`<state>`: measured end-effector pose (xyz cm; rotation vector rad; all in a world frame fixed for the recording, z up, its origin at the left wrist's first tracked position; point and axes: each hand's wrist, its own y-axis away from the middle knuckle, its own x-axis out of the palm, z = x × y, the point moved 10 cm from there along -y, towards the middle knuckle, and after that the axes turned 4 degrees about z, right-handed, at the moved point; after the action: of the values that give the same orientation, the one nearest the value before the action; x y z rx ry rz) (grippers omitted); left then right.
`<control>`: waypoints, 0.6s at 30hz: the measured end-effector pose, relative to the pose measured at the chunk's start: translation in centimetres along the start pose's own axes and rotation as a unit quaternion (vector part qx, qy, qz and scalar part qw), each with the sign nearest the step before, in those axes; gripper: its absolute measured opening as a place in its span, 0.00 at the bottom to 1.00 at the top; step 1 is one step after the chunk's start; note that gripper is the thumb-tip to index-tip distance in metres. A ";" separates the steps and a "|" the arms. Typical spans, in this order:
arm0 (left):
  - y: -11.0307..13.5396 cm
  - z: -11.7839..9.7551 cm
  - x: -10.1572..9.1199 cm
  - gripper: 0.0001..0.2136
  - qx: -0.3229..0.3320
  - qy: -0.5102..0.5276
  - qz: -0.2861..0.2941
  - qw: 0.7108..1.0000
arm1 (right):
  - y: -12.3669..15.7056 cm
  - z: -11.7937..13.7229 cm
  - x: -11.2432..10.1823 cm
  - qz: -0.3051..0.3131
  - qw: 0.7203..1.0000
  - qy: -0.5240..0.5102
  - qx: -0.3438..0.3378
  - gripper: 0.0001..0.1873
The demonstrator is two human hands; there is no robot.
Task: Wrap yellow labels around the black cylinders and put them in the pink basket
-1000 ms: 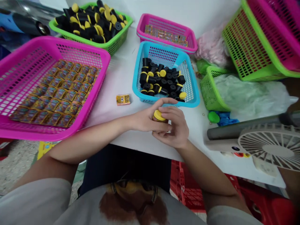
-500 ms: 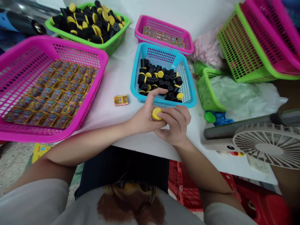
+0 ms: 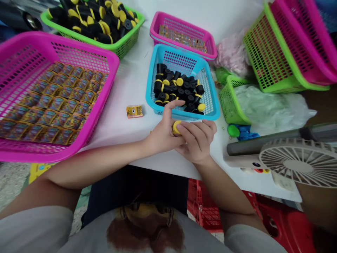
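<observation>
Left hand [image 3: 163, 136]: thumb and lower fingers clamped round yellow cap [image 3: 176, 128], index raised | right hand [image 3: 197, 140]: fingers together, curled against cap's right; cannot tell whether they grip | cap: above table's [image 3: 123, 102] near part, nearer than blue basket [image 3: 218, 111] | printed packet [image 3: 134, 111]: left, right of large pink basket [image 3: 113, 72]

Left hand [image 3: 161, 136] and right hand [image 3: 197, 141] grip round yellow cap [image 3: 176, 128] near blue rectangular perforated plastic basket [image 3: 199, 67].
</observation>
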<state>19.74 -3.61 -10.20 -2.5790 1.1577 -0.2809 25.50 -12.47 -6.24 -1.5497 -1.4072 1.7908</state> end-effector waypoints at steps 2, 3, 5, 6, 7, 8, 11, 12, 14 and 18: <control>0.0 0.2 0.0 0.37 -0.010 0.005 -0.003 1.000 | -0.9 0.4 -0.5 -0.022 1.000 0.002 -0.022 0.24; 0.0 0.2 0.0 0.37 -0.009 -0.003 -0.005 1.000 | -1.2 0.6 -0.6 -0.019 0.999 -0.017 -0.036 0.26; 0.0 -0.2 -0.5 0.37 0.010 -0.036 -0.020 0.999 | -1.8 0.8 -0.1 0.013 0.996 -0.065 -0.058 0.29; 0.0 -0.4 -0.8 0.36 0.021 -0.056 -0.032 0.998 | -2.0 0.7 0.2 0.038 0.994 -0.087 -0.057 0.31; 0.0 -0.5 -1.2 0.36 0.027 -0.072 -0.043 0.996 | -2.1 0.4 0.6 0.064 0.991 -0.108 -0.044 0.32; -0.1 -0.5 -1.5 0.36 0.026 -0.082 -0.052 0.995 | -2.1 -0.2 1.0 0.085 0.988 -0.128 -0.019 0.32; -0.1 -0.2 -2.0 0.37 0.010 -0.121 -0.051 0.991 | -1.6 -2.0 1.7 0.117 0.963 -0.229 0.077 0.29; 0.0 -0.2 -2.0 0.38 0.009 -0.149 -0.044 0.988 | -1.3 -2.6 1.9 0.116 0.946 -0.285 0.108 0.28; 0.1 -0.6 -1.8 0.38 0.018 -0.235 -0.026 0.971 | -0.8 -3.7 2.6 0.113 0.899 -0.387 0.173 0.26; 0.2 -0.8 -1.4 0.35 0.024 -0.426 -0.001 0.904 | 0.4 -5.6 4.0 0.125 0.831 -0.445 0.308 0.15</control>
<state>18.46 -2.81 -9.54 -2.2248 0.7786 0.7429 29.34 -7.04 -7.98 -0.5517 -0.7308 2.9482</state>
